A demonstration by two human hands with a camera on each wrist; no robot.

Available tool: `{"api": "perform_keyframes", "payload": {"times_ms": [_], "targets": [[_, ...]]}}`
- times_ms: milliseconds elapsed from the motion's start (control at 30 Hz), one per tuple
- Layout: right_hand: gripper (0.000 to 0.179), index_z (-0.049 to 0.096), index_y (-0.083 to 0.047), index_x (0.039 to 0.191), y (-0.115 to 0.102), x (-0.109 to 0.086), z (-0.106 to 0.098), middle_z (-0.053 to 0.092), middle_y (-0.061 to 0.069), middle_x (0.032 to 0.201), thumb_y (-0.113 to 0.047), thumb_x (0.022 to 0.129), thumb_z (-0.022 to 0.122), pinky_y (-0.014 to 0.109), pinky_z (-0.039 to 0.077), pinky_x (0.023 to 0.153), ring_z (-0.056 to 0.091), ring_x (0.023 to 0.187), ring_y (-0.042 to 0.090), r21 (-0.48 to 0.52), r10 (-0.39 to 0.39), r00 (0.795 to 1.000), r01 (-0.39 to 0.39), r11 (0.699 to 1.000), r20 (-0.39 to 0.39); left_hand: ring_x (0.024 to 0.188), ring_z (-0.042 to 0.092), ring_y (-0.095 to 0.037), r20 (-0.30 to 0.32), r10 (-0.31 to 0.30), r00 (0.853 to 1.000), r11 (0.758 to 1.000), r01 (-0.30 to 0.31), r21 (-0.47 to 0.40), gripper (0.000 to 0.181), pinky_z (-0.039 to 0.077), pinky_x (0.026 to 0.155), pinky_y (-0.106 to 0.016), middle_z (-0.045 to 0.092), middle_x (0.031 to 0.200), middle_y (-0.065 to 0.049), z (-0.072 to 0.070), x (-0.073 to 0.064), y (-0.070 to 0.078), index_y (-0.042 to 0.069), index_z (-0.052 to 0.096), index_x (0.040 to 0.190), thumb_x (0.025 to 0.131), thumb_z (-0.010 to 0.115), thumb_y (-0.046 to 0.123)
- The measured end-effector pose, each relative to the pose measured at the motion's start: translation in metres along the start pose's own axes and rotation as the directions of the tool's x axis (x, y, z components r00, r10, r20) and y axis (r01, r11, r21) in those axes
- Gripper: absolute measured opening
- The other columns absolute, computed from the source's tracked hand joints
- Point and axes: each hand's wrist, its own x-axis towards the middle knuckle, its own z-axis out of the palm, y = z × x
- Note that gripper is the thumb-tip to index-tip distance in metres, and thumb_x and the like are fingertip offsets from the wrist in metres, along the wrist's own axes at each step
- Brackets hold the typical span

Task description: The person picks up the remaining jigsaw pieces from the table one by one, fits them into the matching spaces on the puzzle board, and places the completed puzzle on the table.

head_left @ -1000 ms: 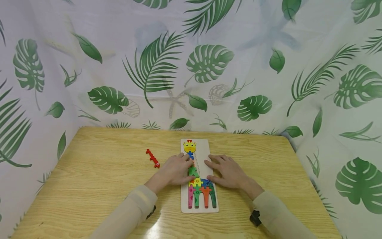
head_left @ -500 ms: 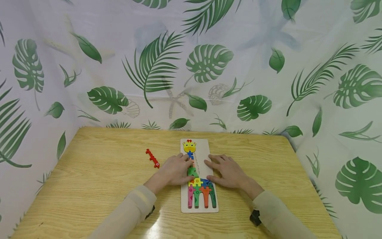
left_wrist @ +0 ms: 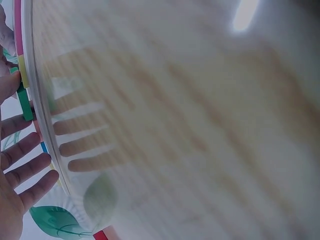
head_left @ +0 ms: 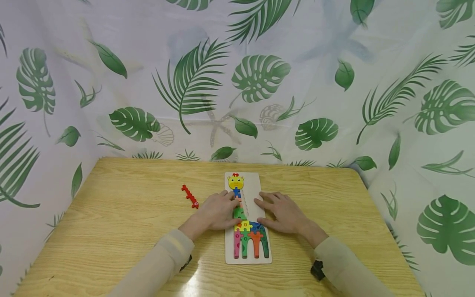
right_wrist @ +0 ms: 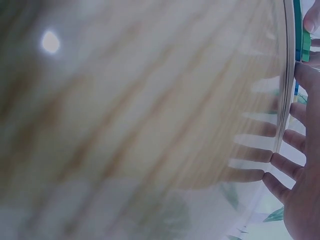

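Note:
A giraffe jigsaw puzzle of coloured pieces lies on a pale puzzle board (head_left: 252, 187), its yellow head at the far end and its legs toward me. My left hand (head_left: 219, 211) reaches over the board's left side. Its thumb and index finger pinch a green puzzle piece (left_wrist: 24, 97) at the base of the neck, which stands higher than its neighbours; the other fingers are spread. From the right, my right hand (head_left: 283, 212) rests on the board's edge with loosely spread fingers, its thumb by the blue body piece (head_left: 256, 227). The left hand partly covers the neck pieces.
A thin red piece (head_left: 190, 196) with a round eye mark lies on the wooden table (head_left: 130, 214), left of the board. Behind the table hangs a white cloth (head_left: 274, 144) printed with green leaves.

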Motion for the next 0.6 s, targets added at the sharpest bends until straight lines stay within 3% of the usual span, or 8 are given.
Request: {"api": "perform_keyframes", "payload": {"times_ms": [600], "targets": [[0.067, 0.049, -0.028, 0.159, 0.0008, -0.0003, -0.0003, 0.048, 0.008, 0.165, -0.064, 0.102, 0.053, 0.060, 0.046, 0.116, 0.052, 0.143, 0.035, -0.010, -0.004, 1.000, 0.004, 1.000, 0.002, 0.110, 0.061, -0.022, 0.008, 0.000, 1.000, 1.000, 0.000, -0.009, 0.058, 0.060, 0.091, -0.035, 0.066, 0.133, -0.005, 0.0023, -0.0004, -0.0024, 0.022, 0.069, 0.133, 0.098, 0.059, 0.067]]}}
